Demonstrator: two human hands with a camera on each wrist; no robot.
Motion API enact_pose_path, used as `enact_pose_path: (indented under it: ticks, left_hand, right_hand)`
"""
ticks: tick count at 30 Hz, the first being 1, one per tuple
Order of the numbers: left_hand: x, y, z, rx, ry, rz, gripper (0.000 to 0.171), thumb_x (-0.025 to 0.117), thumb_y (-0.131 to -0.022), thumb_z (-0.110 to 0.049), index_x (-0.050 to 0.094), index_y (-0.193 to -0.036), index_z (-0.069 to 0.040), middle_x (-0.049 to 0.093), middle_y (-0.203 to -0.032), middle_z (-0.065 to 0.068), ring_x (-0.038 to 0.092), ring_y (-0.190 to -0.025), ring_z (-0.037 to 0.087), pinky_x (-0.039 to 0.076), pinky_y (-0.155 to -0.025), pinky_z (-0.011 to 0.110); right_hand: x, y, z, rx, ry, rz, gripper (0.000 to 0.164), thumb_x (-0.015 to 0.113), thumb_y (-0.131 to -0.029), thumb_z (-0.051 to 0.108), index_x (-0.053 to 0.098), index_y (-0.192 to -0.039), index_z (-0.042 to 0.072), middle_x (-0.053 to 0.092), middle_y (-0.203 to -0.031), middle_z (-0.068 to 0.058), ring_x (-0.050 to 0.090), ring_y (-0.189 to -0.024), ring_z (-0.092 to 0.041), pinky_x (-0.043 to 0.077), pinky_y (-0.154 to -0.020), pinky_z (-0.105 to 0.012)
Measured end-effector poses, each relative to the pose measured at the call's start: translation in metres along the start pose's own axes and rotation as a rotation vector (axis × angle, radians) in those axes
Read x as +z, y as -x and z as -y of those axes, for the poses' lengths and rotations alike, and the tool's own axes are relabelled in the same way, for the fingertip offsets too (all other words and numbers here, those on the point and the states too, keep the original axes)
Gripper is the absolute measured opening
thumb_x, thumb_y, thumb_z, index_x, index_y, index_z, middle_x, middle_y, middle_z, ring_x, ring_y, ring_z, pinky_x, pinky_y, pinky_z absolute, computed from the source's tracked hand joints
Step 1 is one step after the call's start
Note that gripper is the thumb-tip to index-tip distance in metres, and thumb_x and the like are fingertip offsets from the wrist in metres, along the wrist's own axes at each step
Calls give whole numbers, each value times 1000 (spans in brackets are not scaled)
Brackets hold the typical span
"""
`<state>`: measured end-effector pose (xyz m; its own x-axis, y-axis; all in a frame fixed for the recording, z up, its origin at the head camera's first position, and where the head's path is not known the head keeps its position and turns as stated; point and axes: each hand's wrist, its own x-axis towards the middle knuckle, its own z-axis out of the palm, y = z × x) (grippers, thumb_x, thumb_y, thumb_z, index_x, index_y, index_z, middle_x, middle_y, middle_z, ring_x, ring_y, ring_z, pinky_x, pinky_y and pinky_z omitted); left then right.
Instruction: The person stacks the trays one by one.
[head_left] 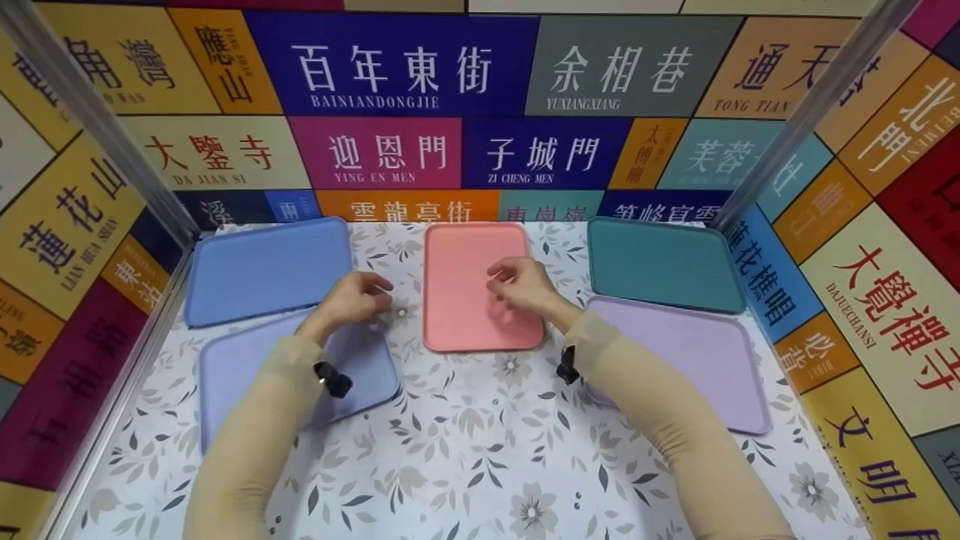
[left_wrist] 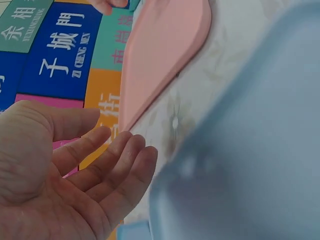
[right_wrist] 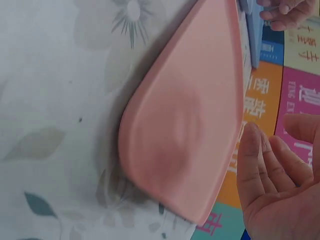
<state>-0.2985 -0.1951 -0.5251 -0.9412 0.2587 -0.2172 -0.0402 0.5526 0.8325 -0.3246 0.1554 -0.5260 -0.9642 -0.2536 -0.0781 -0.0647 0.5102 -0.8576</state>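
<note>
Okay, both hands empty and apart, nothing clamped: left hand [head_left: 351, 298] hangs left of centre frame, fingers loosely bent, over the inner upper edge of the periwinkle, round-cornered rectangular tray [head_left: 236, 375] at lower left; right hand [head_left: 523, 283] hovers over the right half of the salmon-pink, shallow-rimmed rectangular tray [head_left: 457, 289], fingers bent, thumb apart from fingertips in the right wrist view. Pink tray lies flat at centre frame on the white tablecloth with grey leaf print [head_left: 450, 450]. Medium-blue tray [head_left: 262, 266] upper left, dark teal tray [head_left: 664, 262] upper right, lavender tray [head_left: 697, 360] lower right. Material looks like plastic, unconfirmed. Edges of each side pair sit very close; can't tell if they touch. Risks, my judgement: forearms in beige sleeves [head_left: 247, 442] cross above the two lower trays, so a dropped elbow or the black wrist device [head_left: 334, 380] could snag a rim and skew a tray. Low rims give little to grip, so a one-sided pull might swing the pink tray round. Loose cloth, if dragged along, could ruck up and shift its neighbours.
</note>
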Motion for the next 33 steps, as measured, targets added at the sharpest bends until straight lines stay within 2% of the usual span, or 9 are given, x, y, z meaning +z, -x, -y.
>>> enact_pose_path:
  ticks: [2, 7, 11, 17, 22, 28, 33]
  left_hand:
    - [-5, 7, 4, -6, -30, -4, 43, 67, -103, -12, 68, -140, 11, 77, -125, 34, 79, -85, 26, 70, -80, 39]
    - [-15, 26, 12, -18, -80, 3, 41, 68, -105, -14, 70, -137, 10, 79, -122, 32, 78, -82, 25, 68, -76, 35]
    - [-23, 37, 17, -23, -101, 28, 42, 69, -105, -17, 70, -137, 10, 80, -120, 31, 77, -81, 21, 66, -74, 32]
    - [-38, 53, 23, -63, -101, 58, 46, 70, -105, -21, 69, -139, 10, 80, -120, 30, 76, -80, 18, 67, -75, 33]
    - [-50, 69, 34, -93, -71, 60, 50, 70, -105, -21, 66, -142, 12, 79, -124, 32, 78, -87, 18, 69, -79, 34]
    - [-71, 91, 47, -151, -31, 54, 54, 72, -105, -20, 61, -148, 13, 73, -138, 35, 80, -105, 24, 72, -88, 41]
    - [-88, 106, 53, -187, -36, 39, 55, 70, -108, -17, 58, -150, 15, 69, -142, 38, 80, -110, 26, 72, -92, 44]
  right_hand:
    - [6, 2, 5, 0, -12, 25, 37, 73, -102, 9, 74, -136, -5, 82, -115, -23, 79, -101, -51, 72, -79, -52]
    - [21, 7, 13, 11, -13, 74, 39, 75, -102, 9, 74, -139, -2, 81, -110, -18, 81, -98, -49, 71, -71, -39]
    - [34, 11, 20, 33, -42, 110, 41, 75, -102, 9, 72, -142, -2, 80, -109, -16, 81, -98, -49, 72, -74, -44]
    - [56, 14, 30, 66, -134, 165, 44, 75, -103, 9, 69, -145, -2, 79, -107, -13, 82, -96, -47, 73, -74, -45]
    - [75, 16, 39, 94, -207, 195, 44, 77, -102, 10, 70, -144, 0, 81, -107, -11, 83, -89, -37, 73, -75, -46]
    - [94, 15, 46, 125, -279, 209, 46, 78, -97, 5, 71, -143, -1, 80, -107, -10, 78, -78, -24, 72, -70, -38]
    - [109, 14, 48, 101, -215, 199, 48, 83, -94, 7, 73, -140, -2, 80, -110, -11, 73, -82, -14, 66, -76, -27]
